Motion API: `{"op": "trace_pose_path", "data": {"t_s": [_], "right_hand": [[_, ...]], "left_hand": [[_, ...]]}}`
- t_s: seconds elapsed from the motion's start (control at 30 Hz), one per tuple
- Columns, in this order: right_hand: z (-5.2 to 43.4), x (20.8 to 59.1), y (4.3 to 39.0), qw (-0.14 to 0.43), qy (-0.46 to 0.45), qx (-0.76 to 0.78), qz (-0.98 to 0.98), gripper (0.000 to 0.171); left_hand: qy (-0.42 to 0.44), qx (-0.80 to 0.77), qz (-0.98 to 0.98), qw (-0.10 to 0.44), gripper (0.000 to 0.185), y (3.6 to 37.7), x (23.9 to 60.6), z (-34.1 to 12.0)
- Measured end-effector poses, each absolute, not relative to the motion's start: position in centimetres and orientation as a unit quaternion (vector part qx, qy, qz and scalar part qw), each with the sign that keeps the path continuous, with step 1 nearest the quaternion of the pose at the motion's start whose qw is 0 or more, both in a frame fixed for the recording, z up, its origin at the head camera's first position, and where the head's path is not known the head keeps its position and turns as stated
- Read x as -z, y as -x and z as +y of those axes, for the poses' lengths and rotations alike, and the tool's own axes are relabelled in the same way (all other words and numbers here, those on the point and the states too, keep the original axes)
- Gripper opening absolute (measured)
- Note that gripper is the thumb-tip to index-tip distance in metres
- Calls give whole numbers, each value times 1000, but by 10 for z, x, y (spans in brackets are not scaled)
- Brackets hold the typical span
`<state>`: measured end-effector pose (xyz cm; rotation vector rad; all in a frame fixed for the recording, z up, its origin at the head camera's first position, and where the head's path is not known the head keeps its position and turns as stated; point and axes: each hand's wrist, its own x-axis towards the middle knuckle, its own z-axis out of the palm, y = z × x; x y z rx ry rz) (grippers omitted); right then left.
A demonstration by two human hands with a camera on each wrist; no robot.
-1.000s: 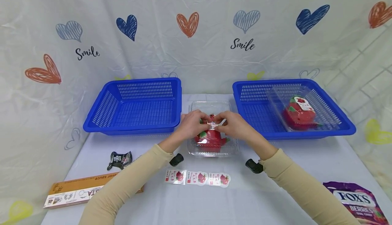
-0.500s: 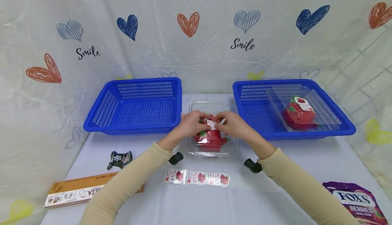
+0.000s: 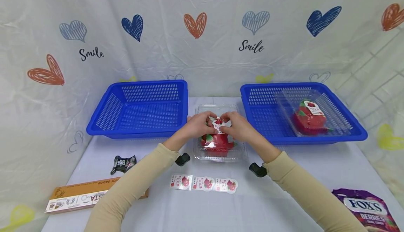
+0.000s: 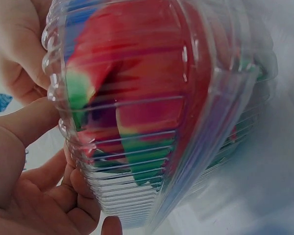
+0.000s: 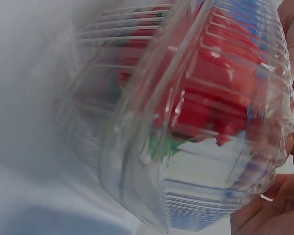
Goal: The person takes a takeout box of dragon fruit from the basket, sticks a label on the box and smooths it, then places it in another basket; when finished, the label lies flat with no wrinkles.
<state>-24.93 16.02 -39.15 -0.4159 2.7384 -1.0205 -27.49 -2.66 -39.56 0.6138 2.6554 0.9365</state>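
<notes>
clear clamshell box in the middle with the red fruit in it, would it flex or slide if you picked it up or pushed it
The clear clamshell box looks like thin ribbed plastic, so its walls would probably flex under a squeeze. The red fruit fills much of it, so it likely feels bottom-heavy rather than tippy. On the smooth table cover it would probably slide when pushed, not roll.

Your two hands are covering the far top of the clear box (image 3: 220, 152) at mid-frame. Both wrist views are blurring the red fruit (image 4: 152, 88). The purple candy bag (image 3: 367, 208) is running off the lower right corner.
</notes>
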Motion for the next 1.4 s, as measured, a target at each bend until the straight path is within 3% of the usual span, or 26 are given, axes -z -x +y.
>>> {"op": "trace_pose_path", "data": {"t_s": [0.13, 0.37, 0.63, 0.97, 1.2, 1.4], "right_hand": [[160, 391, 250, 104, 141, 353, 919, 27], [162, 389, 248, 99, 151, 319, 930, 53], [161, 394, 249, 93, 160, 342, 921, 26], [161, 394, 245, 96, 140, 332, 928, 47], [168, 393, 239, 85, 139, 349, 923, 46], [171, 394, 235, 33, 170, 294, 940, 40]], "left_hand": [[-210, -323, 913, 135, 48, 274, 394, -27], [-217, -308, 915, 142, 58, 274, 392, -27], [-211, -326, 910, 145, 39, 274, 394, -28], [-225, -335, 903, 147, 50, 274, 396, -29], [-237, -354, 902, 67, 42, 269, 411, -32], [-221, -352, 909, 16, 34, 259, 418, -31]]}}
